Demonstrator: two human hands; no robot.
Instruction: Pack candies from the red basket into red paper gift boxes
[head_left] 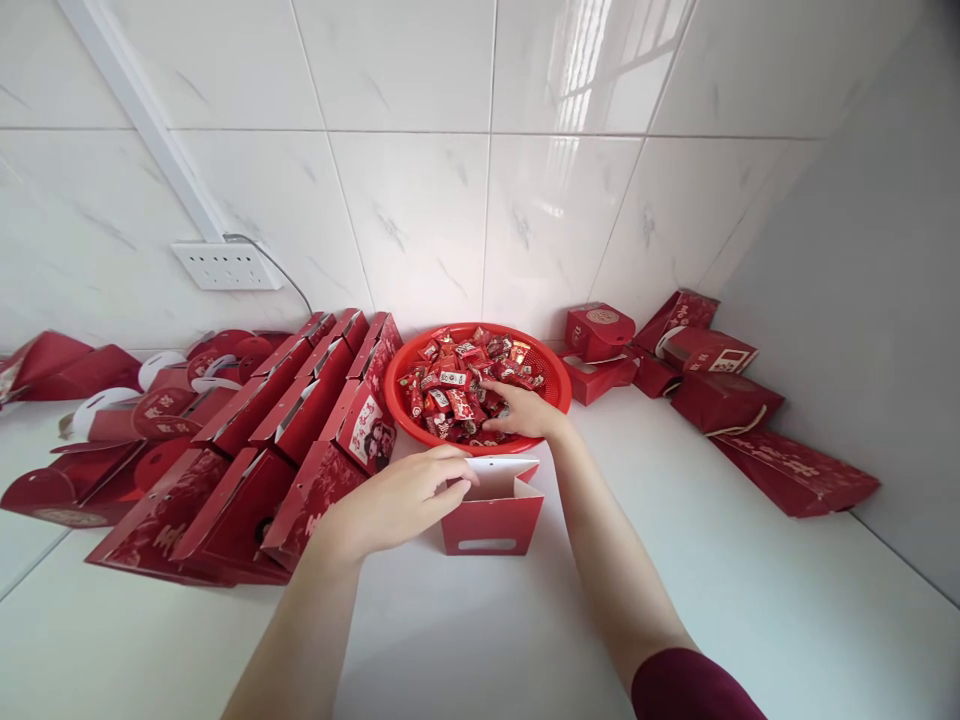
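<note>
1. At the left fingertips, the open red gift box point(493, 510) is held by its near-left top rim; the left hand point(397, 500) has its fingers curled over the edge, thumb side against the flap, in a light pinch on the cardboard.
2. Beyond the box, the right hand point(521, 408) is set inside the red basket point(551, 372), palm down, fingers bent into the pile of wrapped candies point(450, 385). Whether a candy is pinched cannot be told; the fingertips are buried in the wrappers.
3. Judged step: candies gathered by the right hand for the box steadied by the left.
4. To do it well: the box mouth should be kept wide and upright by the left hand, flaps pushed outward, so nothing catches on the white inner flap.
5. A small, closed grasp is advised; loose wrappers are likely to slip if too many are scooped.
6. Relative placement: the box stands just near-side of the basket rim, almost touching it, directly below the right wrist, so a short pull back is enough.
7. Left of the left fingers, the folded flat boxes point(300, 420) lie stacked, close to the knuckles; well right of the right fingers, the finished boxes point(705, 370) are piled against the wall.
</note>
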